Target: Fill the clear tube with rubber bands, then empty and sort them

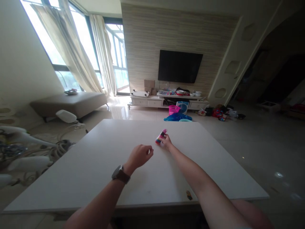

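Over the far middle of the white table (100, 165), my right hand (166, 140) is closed around a small colourful tube (158, 140). The tube has a pink top with a loop and bands of red, yellow and blue near its lower end; it leans to the right, and my fingers cover part of it. My left hand (140, 155) hovers nearer to me and to the left, its fingers curled in and nothing visible in them. A dark watch (121, 174) is on the left wrist. Whether the tube's lower end touches the table I cannot tell.
Near the table's front edge lies a small brown and black object (189, 195). Lamp parts with white shades (30, 163) crowd the floor at the left. Past the far edge are a pink basket (174, 110), a blue plastic bag (177, 117) and a low TV cabinet (152, 102).
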Motion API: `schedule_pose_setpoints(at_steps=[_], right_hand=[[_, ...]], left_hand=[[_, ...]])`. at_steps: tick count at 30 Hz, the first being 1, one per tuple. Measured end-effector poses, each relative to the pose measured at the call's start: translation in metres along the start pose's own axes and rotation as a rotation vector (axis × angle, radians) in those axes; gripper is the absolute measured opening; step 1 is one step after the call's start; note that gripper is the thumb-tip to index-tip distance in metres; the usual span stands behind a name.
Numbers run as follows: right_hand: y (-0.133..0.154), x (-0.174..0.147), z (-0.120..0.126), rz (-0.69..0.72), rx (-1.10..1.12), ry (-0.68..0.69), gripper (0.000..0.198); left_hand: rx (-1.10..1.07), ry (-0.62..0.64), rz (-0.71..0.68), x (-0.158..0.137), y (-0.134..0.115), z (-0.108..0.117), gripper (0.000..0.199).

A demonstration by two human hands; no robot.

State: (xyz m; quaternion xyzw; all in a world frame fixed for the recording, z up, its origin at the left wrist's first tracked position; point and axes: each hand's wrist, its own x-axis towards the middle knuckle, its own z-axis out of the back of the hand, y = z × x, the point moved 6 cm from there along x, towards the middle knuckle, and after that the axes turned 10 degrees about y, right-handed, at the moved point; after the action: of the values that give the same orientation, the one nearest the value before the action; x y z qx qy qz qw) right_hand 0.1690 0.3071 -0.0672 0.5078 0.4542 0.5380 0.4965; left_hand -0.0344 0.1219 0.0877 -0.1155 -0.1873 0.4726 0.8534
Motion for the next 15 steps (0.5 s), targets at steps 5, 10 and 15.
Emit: schedule_pose_setpoints(at_steps=[5, 10, 15], right_hand=[[-0.014, 0.015, -0.020, 0.037, -0.109, -0.114, 0.041], [0.000, 0.007, -0.024, 0.155, -0.276, -0.134, 0.032], [0.006, -0.007, -0.026, 0.148, -0.353, -0.096, 0.041]], left_hand=[[0.015, 0.061, -0.037, 0.005, 0.003, -0.001, 0.029], [-0.019, 0.077, -0.042, 0.002, 0.010, 0.003, 0.029], [-0.024, 0.053, -0.037, -0.007, 0.012, 0.009, 0.030]])
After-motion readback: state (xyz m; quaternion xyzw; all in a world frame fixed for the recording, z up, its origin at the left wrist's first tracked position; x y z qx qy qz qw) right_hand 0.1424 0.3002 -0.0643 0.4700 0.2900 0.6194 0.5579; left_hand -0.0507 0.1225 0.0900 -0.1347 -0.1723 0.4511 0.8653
